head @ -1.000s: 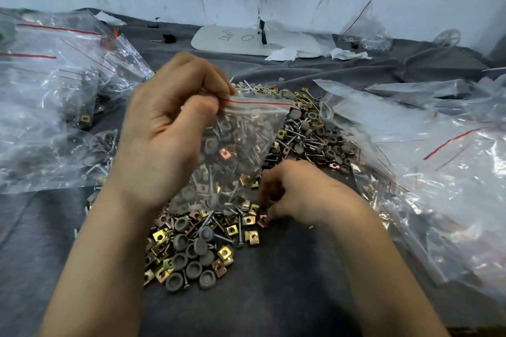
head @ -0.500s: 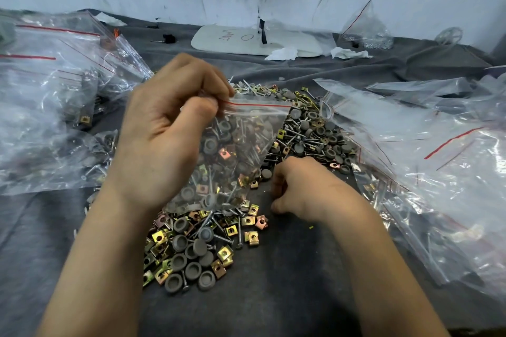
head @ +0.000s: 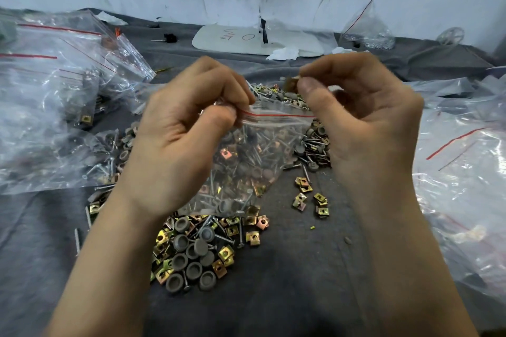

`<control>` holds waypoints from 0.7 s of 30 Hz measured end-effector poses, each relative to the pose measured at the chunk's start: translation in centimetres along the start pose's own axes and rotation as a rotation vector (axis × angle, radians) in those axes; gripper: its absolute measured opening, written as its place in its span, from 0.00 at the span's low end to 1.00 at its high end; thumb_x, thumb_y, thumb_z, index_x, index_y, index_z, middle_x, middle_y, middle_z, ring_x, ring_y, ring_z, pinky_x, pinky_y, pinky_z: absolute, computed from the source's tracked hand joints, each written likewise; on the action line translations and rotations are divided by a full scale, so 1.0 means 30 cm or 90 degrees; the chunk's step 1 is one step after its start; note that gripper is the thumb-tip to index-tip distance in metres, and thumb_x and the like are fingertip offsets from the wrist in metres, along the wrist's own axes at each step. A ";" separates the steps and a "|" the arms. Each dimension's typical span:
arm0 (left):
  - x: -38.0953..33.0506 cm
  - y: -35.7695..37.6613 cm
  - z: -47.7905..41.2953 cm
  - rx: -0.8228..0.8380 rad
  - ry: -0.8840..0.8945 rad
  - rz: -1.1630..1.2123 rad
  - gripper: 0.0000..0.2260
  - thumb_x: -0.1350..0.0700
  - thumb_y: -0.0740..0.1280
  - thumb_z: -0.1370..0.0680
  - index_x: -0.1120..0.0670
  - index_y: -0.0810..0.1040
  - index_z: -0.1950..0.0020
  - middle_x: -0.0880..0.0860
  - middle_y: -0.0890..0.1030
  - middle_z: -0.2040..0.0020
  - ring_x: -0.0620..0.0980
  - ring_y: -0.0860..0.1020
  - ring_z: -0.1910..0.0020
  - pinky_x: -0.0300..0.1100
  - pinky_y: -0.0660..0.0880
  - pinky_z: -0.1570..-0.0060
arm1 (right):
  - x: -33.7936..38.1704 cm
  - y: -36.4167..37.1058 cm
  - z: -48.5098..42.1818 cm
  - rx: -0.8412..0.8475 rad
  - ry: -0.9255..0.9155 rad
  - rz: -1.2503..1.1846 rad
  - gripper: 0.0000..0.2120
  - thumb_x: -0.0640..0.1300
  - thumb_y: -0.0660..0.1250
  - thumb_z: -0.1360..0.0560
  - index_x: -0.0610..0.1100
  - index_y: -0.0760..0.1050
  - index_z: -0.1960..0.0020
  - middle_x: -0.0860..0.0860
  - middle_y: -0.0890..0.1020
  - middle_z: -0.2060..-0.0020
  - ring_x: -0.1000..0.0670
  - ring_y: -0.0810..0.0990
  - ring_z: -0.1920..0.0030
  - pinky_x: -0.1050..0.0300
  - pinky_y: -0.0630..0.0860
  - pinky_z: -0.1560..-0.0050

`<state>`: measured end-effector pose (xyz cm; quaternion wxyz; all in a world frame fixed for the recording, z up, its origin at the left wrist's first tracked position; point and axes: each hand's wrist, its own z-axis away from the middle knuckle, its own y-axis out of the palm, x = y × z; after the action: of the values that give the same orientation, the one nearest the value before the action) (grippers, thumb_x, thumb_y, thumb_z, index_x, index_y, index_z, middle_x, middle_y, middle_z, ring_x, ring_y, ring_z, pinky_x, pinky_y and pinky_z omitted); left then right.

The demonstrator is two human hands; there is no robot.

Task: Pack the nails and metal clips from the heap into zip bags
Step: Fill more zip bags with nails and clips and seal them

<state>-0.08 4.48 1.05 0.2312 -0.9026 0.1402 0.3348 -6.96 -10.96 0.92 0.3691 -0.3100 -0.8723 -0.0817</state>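
Observation:
My left hand (head: 186, 128) pinches the red-striped top edge of a small clear zip bag (head: 262, 150), which hangs over the heap and holds nails, grey caps and metal clips. My right hand (head: 361, 117) is raised beside the bag's mouth, and its thumb and fingers pinch a brass-coloured metal clip (head: 291, 84). Below both hands the heap (head: 202, 243) of nails, grey round caps and gold clips is spread on the grey cloth. A few loose clips (head: 309, 197) lie apart to the right.
Filled zip bags (head: 54, 107) are piled at the left, and large clear bags (head: 460, 161) at the right. A white board (head: 241, 38) with writing, paper scraps and a small bag (head: 367, 30) lie by the back wall. Grey cloth (head: 287, 282) lies in front of the heap.
My right hand has lifted from the heap on the cloth up to the bag's mouth with a clip pinched in it. My left hand keeps holding the bag.

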 end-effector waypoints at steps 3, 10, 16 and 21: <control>-0.002 0.002 0.000 0.013 0.014 -0.024 0.06 0.59 0.56 0.28 0.55 0.72 0.61 0.60 0.76 0.55 0.51 0.75 0.55 0.39 0.72 0.55 | 0.033 0.003 -0.006 0.086 -0.027 0.099 0.08 0.38 0.72 0.29 0.49 0.78 0.55 0.55 0.83 0.59 0.51 0.82 0.55 0.57 0.78 0.54; -0.004 -0.001 0.001 -0.001 0.005 -0.036 0.06 0.59 0.56 0.28 0.56 0.71 0.62 0.60 0.77 0.55 0.49 0.75 0.58 0.44 0.73 0.57 | 0.030 -0.004 -0.002 0.090 0.044 0.069 0.04 0.43 0.69 0.26 0.43 0.82 0.55 0.49 0.84 0.60 0.48 0.81 0.60 0.52 0.78 0.58; -0.021 -0.008 0.002 -0.072 -0.033 0.018 0.05 0.51 0.57 0.30 0.45 0.71 0.60 0.48 0.76 0.58 0.40 0.75 0.59 0.33 0.73 0.56 | -0.106 0.053 0.032 -0.027 0.329 -0.012 0.08 0.39 0.64 0.22 0.50 0.78 0.57 0.53 0.82 0.61 0.59 0.79 0.61 0.61 0.78 0.56; 0.025 -0.077 0.002 -0.154 -0.100 0.043 0.06 0.51 0.59 0.32 0.48 0.74 0.61 0.57 0.77 0.56 0.54 0.75 0.54 0.50 0.72 0.51 | -0.165 0.138 0.095 0.183 0.362 0.098 0.05 0.41 0.70 0.25 0.51 0.78 0.55 0.58 0.80 0.59 0.64 0.78 0.60 0.71 0.73 0.59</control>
<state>1.38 6.40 1.25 0.1196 -0.8897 0.1105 0.4265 -3.51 -8.97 -4.92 0.6428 -0.2847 -0.7110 -0.0129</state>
